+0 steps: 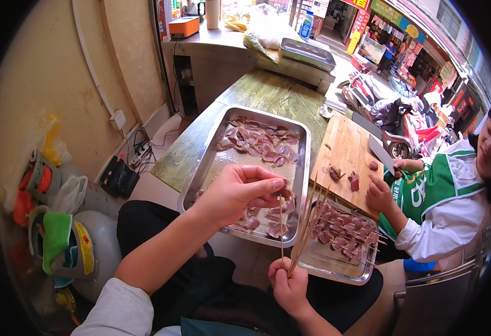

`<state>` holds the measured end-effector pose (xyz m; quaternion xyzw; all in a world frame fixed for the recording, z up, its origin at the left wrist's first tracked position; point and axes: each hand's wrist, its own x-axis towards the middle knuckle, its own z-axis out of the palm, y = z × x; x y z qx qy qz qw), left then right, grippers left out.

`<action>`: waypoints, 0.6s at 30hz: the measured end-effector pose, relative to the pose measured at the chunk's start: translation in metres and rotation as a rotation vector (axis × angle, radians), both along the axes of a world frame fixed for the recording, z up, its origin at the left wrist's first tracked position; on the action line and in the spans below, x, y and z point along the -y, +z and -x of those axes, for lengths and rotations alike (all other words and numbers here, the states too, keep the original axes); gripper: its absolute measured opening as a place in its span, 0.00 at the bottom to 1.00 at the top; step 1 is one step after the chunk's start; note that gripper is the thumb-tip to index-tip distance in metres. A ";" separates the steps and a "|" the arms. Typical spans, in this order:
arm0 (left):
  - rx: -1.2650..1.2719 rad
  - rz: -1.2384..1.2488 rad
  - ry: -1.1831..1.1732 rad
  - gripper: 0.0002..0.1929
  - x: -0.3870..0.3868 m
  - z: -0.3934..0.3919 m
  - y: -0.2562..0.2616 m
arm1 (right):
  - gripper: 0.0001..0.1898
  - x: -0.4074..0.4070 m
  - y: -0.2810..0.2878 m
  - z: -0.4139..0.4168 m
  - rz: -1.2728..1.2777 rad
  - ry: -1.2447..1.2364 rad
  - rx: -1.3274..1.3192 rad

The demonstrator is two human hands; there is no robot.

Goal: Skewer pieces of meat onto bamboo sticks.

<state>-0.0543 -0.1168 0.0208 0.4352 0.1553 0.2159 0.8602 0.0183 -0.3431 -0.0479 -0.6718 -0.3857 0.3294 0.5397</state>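
Observation:
My left hand [245, 189] pinches a piece of raw meat [285, 192] over the near part of a large steel tray [307, 155]. In my right hand [288, 283] is a bundle of thin wooden skewers [302, 239]. One skewer [282, 227] stands apart from the bundle, its upper end at the meat in my left hand. Slices of raw meat [266, 145] lie in the far part of the large tray, with more near its close rim. To the right, a smaller steel tray [333, 273] holds several skewers threaded with meat [346, 231].
A co-worker at the right holds a cleaver [382, 153] over a wooden cutting board [342, 138] bearing meat pieces. Beyond the green-toned table [266, 90] are a counter and an empty-looking steel pan [308, 54]. Gas cylinders [98, 235] stand at the left, near cables [142, 149] on the floor.

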 end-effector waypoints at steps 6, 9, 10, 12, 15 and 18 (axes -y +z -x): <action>-0.017 -0.029 0.013 0.07 -0.001 -0.001 -0.003 | 0.09 -0.001 0.002 0.002 -0.006 0.004 -0.066; -0.012 -0.039 0.001 0.07 0.002 -0.002 -0.001 | 0.10 -0.003 0.000 0.002 -0.054 0.029 -0.062; -0.007 -0.027 -0.005 0.07 0.004 -0.003 -0.002 | 0.10 -0.003 0.002 0.002 -0.054 0.028 -0.060; -0.002 -0.016 -0.012 0.07 0.005 -0.002 -0.001 | 0.09 -0.004 0.008 0.002 -0.007 -0.001 -0.140; -0.034 -0.034 0.009 0.07 0.005 -0.002 0.000 | 0.10 -0.009 0.010 0.002 -0.014 -0.003 -0.220; -0.011 -0.023 -0.046 0.10 0.008 -0.001 -0.001 | 0.10 -0.013 0.018 0.000 -0.005 0.002 -0.290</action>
